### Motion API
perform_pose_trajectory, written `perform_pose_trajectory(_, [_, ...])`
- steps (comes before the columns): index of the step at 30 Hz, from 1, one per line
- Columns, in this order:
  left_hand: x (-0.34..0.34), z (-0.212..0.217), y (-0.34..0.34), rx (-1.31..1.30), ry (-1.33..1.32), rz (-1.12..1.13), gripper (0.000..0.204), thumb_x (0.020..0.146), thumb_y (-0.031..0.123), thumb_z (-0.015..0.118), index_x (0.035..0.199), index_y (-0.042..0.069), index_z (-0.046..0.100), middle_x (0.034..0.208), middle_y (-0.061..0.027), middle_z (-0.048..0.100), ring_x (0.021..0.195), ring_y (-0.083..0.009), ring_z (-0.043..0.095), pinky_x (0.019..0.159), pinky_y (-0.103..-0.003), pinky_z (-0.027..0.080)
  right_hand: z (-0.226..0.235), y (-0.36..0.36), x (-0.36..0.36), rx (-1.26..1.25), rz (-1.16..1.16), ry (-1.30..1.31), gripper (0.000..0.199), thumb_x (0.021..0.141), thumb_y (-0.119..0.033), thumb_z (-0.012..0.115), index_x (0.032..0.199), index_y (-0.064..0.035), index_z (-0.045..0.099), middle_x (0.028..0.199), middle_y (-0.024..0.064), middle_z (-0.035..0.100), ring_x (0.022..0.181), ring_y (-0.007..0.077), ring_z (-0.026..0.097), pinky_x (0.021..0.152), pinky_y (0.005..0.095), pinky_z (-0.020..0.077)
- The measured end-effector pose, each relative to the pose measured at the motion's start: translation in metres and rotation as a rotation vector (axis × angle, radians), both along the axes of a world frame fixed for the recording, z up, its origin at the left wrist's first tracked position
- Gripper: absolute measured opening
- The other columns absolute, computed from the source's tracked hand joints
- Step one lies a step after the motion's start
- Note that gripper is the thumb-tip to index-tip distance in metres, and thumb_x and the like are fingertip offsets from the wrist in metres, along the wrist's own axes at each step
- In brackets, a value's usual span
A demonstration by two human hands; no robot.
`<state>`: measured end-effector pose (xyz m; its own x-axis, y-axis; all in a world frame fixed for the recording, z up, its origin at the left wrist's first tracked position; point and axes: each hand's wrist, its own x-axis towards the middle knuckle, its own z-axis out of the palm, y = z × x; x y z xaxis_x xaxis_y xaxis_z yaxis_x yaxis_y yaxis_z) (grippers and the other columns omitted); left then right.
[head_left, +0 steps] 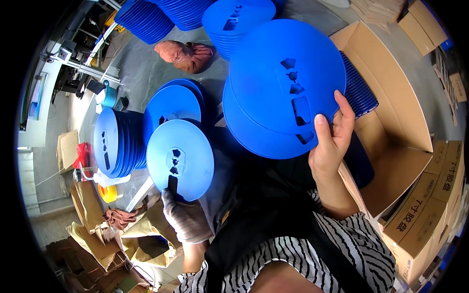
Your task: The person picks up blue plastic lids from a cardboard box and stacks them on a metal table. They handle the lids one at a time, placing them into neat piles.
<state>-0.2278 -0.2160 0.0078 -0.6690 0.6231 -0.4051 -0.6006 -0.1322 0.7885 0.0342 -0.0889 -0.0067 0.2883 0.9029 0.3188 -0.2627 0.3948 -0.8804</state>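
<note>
You hold blue reel discs over a grey concrete floor, beside an open cardboard box [391, 161].

Your right hand [330, 146], bare, grips the lower edge of a pair of large blue discs [286, 83], held just left of the box. Your gloved left hand [185, 217] clasps a smaller blue disc [181, 158] by its rim, well left of the box. Farther left of the box stands a row of discs on edge [117, 141]; more stacks [234, 24] and a brown cloth bundle [188, 54] lie beyond.

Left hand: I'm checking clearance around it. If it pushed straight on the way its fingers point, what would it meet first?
The left hand points up-picture, gripping a light blue reel; beyond it, probably the overlapping blue discs, though depth is unclear.
</note>
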Motion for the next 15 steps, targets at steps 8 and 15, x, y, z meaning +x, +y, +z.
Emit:
perform_pose_trajectory(8, [-0.026,-0.018,0.025,0.008,0.010,0.008,0.037,0.098,0.020,0.047,0.127,-0.002,0.052,0.130,-0.0167,0.055,0.120,-0.0271,0.053,0.104,-0.042,0.041,-0.002,-0.004,0.001,0.104,-0.019,-0.077,0.060,0.091,0.000,0.057,0.142,-0.0015,0.026,0.128,0.0219,0.055,0.115,0.0200,0.053,0.101,0.0335,0.0402])
perform_pose_trajectory(15, [-0.046,-0.031,0.054,0.245,-0.231,-0.218,0.035,0.097,0.021,0.048,0.126,0.001,0.051,0.131,-0.0139,0.056,0.125,-0.0255,0.049,0.108,-0.041,0.037,0.000,-0.005,-0.002,0.110,-0.002,-0.044,0.056,0.092,0.001,0.055,0.141,0.0000,0.027,0.123,0.0223,0.053,0.110,0.0195,0.053,0.098,0.0318,0.0410])
